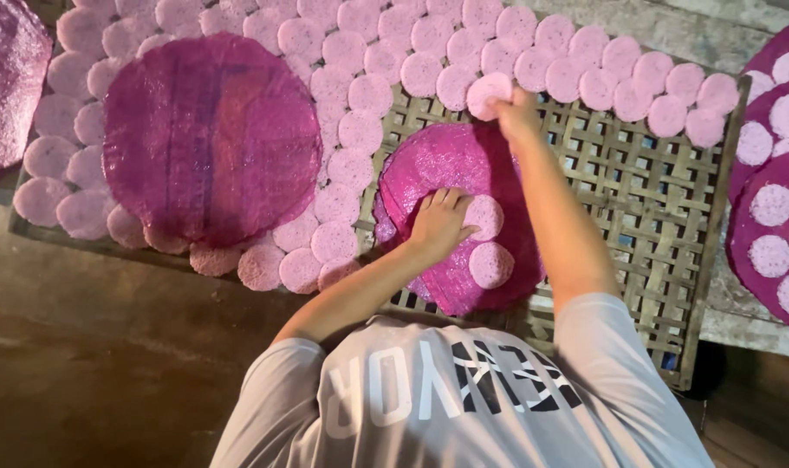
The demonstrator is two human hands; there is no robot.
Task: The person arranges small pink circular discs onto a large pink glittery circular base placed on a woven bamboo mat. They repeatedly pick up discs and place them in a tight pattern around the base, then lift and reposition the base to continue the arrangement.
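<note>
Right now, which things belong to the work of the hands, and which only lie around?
In use:
- left hand on small dark sheet
- right hand holding a pale disc
- two discs on sheet

Lying about:
- large dark sheet
- bamboo rack

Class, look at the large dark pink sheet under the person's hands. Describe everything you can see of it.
The dark pink sheet is round, thin and glossy, with a grainy, glittery surface. It lies flat on the woven bamboo rack. Two pale pink discs rest on its right half. The left hand presses on its middle; the right hand, holding another disc, reaches over its top edge.
</note>
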